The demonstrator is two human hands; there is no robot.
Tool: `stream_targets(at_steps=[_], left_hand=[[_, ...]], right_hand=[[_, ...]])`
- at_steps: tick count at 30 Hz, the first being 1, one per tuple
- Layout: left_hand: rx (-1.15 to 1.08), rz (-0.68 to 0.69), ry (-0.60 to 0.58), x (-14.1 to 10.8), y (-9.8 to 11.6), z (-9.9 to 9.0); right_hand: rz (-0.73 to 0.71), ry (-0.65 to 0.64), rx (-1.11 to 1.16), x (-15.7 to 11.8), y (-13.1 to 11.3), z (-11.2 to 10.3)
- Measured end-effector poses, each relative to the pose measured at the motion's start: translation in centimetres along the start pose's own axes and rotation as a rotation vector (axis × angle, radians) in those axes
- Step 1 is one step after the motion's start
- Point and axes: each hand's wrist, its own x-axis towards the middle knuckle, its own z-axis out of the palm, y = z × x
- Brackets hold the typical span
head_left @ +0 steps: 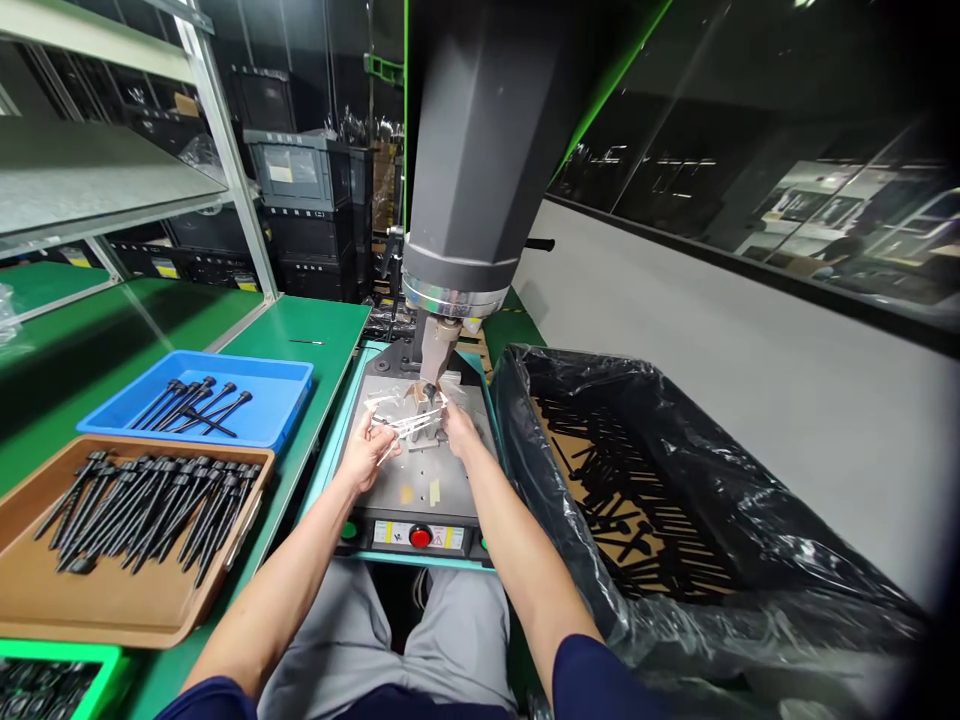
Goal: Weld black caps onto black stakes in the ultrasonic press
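My left hand (366, 452) is over the metal plate of a press-like machine, fingers curled together. Thin white streaks, perhaps strips or shiny clear plastic (411, 424), run from its fingertips toward my right hand; I cannot tell which. My right hand (457, 426) is at the right side of a small metal fixture (424, 436), its fingertips close to a black knob-like part (430, 392). That part sits directly under the machine's metal tool head (439, 345). What the right fingertips grip is hidden.
At left, a blue tray (289, 400) and a brown tray (150, 610) hold black, long-stemmed parts. A green bin (112, 665) stands nearer. A black-lined box (660, 400) with many dark parts is at right. The front panel has a red button (420, 537).
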Motion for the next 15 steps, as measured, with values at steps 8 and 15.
stream_targets(at_steps=[8,15], left_hand=[[0.057,-0.069,0.018,0.2,-0.3,-0.1],[0.165,-0.123,0.021,-0.4,-0.3,-0.7]], right_hand=[[-0.170,0.049,-0.160,-2.7,2.6,-2.2],[-0.311,0.191,-0.394,-7.1,5.7,-4.7]])
